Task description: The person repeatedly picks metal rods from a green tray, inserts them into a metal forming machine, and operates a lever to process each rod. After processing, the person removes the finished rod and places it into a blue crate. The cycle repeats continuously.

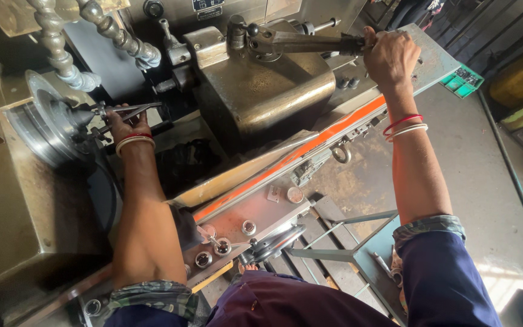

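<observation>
Standing over a lathe, the person looks down on its orange-striped bed, with a handwheel low at the front and two segmented coolant hoses hanging above the chuck at the left. A green tray sits on the floor at the far right, and a long rod lies on the floor nearby. The big brass-coloured housing stands between the two arms. The left hand is closed around a thin dark tool held just in front of the chuck, its tip at the chuck's nose. The right hand, well apart, is gripped tight on the end of a long lever atop the housing.
</observation>
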A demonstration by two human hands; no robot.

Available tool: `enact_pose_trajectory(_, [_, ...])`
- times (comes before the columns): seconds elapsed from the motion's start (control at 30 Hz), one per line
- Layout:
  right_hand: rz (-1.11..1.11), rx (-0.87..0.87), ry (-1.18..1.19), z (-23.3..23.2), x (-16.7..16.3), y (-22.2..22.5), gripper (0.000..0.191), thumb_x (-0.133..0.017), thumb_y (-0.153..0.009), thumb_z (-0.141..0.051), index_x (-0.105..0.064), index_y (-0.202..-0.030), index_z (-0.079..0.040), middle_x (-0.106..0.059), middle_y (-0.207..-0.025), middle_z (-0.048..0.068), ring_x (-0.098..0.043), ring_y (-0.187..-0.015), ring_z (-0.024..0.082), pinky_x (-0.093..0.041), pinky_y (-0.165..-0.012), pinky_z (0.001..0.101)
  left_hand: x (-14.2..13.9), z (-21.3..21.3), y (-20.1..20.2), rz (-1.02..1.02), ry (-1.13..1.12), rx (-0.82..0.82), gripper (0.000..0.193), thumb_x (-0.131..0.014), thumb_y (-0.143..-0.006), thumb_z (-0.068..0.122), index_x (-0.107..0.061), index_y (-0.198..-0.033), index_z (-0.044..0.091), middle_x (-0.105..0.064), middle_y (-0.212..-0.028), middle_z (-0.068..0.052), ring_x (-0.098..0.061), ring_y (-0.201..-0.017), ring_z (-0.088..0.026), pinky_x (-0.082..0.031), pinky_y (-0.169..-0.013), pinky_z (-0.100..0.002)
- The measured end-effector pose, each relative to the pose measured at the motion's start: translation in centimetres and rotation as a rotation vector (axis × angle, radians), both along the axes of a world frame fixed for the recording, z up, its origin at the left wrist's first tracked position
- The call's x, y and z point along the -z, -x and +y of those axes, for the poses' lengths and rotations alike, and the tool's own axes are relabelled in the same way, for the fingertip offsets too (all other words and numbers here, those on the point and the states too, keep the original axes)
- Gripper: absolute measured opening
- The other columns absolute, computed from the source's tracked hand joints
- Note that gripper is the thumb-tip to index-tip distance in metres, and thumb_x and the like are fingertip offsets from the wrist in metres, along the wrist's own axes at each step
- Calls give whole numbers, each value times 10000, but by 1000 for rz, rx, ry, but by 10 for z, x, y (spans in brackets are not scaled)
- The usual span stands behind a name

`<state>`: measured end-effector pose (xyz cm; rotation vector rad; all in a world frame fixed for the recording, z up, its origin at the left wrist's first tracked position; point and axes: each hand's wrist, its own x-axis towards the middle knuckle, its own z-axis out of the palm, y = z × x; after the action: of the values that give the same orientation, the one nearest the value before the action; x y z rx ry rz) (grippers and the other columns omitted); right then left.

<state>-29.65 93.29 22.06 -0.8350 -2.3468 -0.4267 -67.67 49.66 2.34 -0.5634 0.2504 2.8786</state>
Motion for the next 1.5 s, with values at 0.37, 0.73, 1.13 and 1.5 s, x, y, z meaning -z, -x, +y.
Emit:
enact_pose_trajectory(0.37, [-12, 21, 50, -2, -2, 0, 610, -521, -1172, -453, -713, -757, -49, -646, -680, 188, -632, -626, 406, -465, -558, 522, -5, 0, -3, -81, -75, -19, 248, -665, -993, 218, -658, -1186, 63, -702, -1069, -107, -686, -1042, -305, -468, -1046, -693])
enact_pose_trajectory(0.73, [-20, -3, -15, -1, 0, -1, 627, -512, -1186, -466, -712, -756, -56, -657, -708, 181, -645, -691, 407, -475, -593, 525, -8, -1, -3, -59, -100, 10, 257, -658, -973, 242, -661, -1163, 68, -699, -1064, -99, -669, -1057, -300, -493, -1074, -714])
enact_pose_trajectory(1.13, [-212, 94, -26, 36, 10, -9, 572, -421, -1176, -434, -759, -858, -98, -724, -837, 179, -707, -738, 401, -528, -620, 500, -4, 7, -8, 288, -66, 10, 343, -679, -957, 362, -612, -1226, 161, -702, -1175, -120, -666, -1098, -333, -550, -951, -575])
enact_pose_trajectory(1.5, [-46, -121, 206, 67, 31, -4, 558, -356, -1168, -289, -715, -952, 81, -645, -800, 299, -644, -789, 482, -486, -653, 529, -18, 19, -24, -33, -31, -56, 152, -649, -983, 211, -650, -1097, 111, -646, -1017, -68, -622, -961, -248, -531, -908, -625])
